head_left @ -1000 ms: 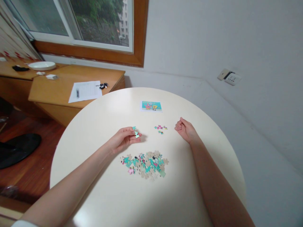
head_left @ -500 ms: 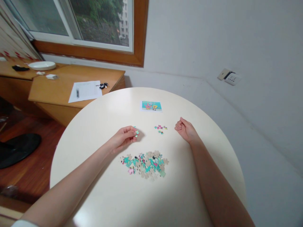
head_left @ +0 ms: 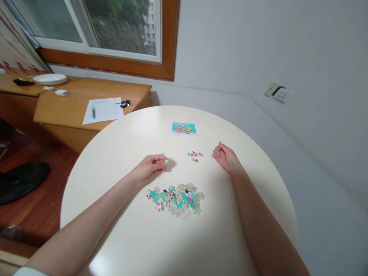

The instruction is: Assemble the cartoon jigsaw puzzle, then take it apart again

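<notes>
Tabletop (head_left: 120, 237): round, cream-coloured, carrying all the puzzle items; both forearms lie across it from the near edge.
Left hand (head_left: 148, 168): resting near the middle of the tabletop, fingers curled, thumb and fingertips pinching a small teal puzzle piece (head_left: 166, 161) just above the surface.
Right hand (head_left: 225, 156): resting toward the right edge, fingers curled into a loose fist; whether anything is inside it cannot be told.
Loose pile of pieces (head_left: 176, 199): teal, pink and tan pieces spread flat between the two forearms, nearer the near edge than the left hand, some showing their plain backs.
Small cluster of pieces (head_left: 194, 155): a few pink and teal pieces between the two hands, apart from each.
Reference picture (head_left: 184, 128): small printed card with cartoon figures, lying flat toward the far edge, well apart from both hands.
Wooden desk (head_left: 71, 111): beyond the far left edge of the tabletop, carrying a sheet of paper (head_left: 103, 110) and a bunch of keys (head_left: 125, 103).
Window (head_left: 109, 27): wood-framed, above the desk.
</notes>
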A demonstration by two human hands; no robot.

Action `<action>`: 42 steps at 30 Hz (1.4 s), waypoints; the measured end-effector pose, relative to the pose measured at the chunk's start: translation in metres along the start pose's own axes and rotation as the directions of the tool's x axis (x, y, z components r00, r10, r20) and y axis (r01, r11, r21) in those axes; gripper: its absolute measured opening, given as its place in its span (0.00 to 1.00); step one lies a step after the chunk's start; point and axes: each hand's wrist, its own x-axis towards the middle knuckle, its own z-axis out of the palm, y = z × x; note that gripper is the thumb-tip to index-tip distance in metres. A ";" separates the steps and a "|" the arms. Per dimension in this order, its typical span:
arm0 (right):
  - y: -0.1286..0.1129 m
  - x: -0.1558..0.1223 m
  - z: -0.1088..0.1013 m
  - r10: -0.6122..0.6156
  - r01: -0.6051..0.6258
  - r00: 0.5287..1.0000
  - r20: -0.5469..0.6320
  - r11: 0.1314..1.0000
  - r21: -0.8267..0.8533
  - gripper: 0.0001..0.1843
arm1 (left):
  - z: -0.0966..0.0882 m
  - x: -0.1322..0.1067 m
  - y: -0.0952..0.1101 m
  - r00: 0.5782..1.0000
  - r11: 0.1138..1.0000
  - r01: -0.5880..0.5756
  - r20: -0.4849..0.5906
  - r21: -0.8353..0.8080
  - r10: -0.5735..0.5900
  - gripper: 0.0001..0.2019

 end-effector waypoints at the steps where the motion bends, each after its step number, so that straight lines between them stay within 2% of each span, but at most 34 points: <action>1: 0.000 0.000 0.000 0.001 -0.001 1.000 0.000 1.000 0.011 0.21 | 0.001 0.000 0.000 1.000 1.000 -0.006 -0.002 0.004 0.006 0.12; 7: 0.000 0.000 0.000 0.005 -0.005 1.000 0.005 0.999 0.050 0.21 | 0.002 0.000 0.001 0.999 1.000 -0.026 -0.027 0.009 0.027 0.15; 13: 0.003 -0.001 0.006 -0.068 0.066 0.997 -0.026 0.996 -0.056 0.22 | 0.000 0.004 -0.003 0.997 0.996 -0.062 -0.043 0.060 0.065 0.13; 15: 0.006 0.000 0.010 -0.121 0.111 0.991 -0.062 0.985 -0.134 0.24 | -0.001 0.006 -0.006 0.995 0.994 -0.080 -0.049 0.077 0.084 0.13; 17: 0.009 -0.001 0.016 -0.190 0.150 0.975 -0.114 0.945 -0.290 0.26 | -0.001 0.008 -0.009 0.994 0.992 -0.098 -0.041 0.085 0.101 0.12; 19: 0.010 -0.004 0.027 -0.292 0.190 0.948 -0.128 0.839 -0.509 0.26 | 0.001 0.008 -0.011 0.992 0.987 -0.117 -0.024 0.113 0.121 0.12; 21: 0.007 -0.010 0.043 -0.357 0.246 0.933 -0.040 0.716 -0.653 0.26 | 0.003 0.007 -0.011 0.986 0.969 -0.157 -0.024 0.189 0.164 0.11; 22: 0.005 -0.015 0.053 -0.329 0.272 0.943 0.048 0.680 -0.681 0.25 | 0.004 0.006 -0.012 0.981 0.955 -0.182 -0.028 0.234 0.193 0.11; 24: 0.001 -0.026 0.075 -0.157 0.316 0.947 0.282 0.619 -0.719 0.22 | 0.007 0.004 -0.012 0.968 0.924 -0.227 -0.034 0.308 0.249 0.12; 26: -0.002 -0.038 0.097 -0.005 0.396 0.884 0.467 0.537 -0.745 0.18 | 0.009 0.003 -0.013 0.961 0.907 -0.249 -0.032 0.338 0.276 0.14; 28: -0.004 -0.049 0.114 0.092 0.448 0.832 0.547 0.469 -0.761 0.15 | 0.011 0.002 -0.014 0.959 0.903 -0.259 -0.018 0.342 0.282 0.15; 31: -0.004 -0.057 0.128 0.111 0.496 0.812 0.573 0.385 -0.778 0.15 | 0.013 0.001 -0.016 0.958 0.905 -0.272 0.006 0.328 0.286 0.15; 33: -0.006 -0.058 0.129 0.116 0.515 0.802 0.587 0.363 -0.776 0.16 | 0.014 0.000 -0.016 0.960 0.903 -0.269 0.017 0.334 0.279 0.16; 36: -0.015 -0.053 0.121 0.128 0.497 0.804 0.581 0.391 -0.774 0.15 | 0.016 -0.001 -0.016 0.962 0.887 -0.254 0.008 0.387 0.272 0.15; 39: -0.029 -0.042 0.099 0.107 0.389 0.872 0.477 0.440 -0.810 0.14 | 0.017 -0.002 -0.014 0.958 0.865 -0.250 -0.022 0.436 0.287 0.15; 42: -0.039 -0.030 0.066 0.122 0.236 0.938 0.325 0.462 -0.855 0.15 | 0.017 -0.001 -0.014 0.958 0.861 -0.242 -0.031 0.447 0.285 0.15</action>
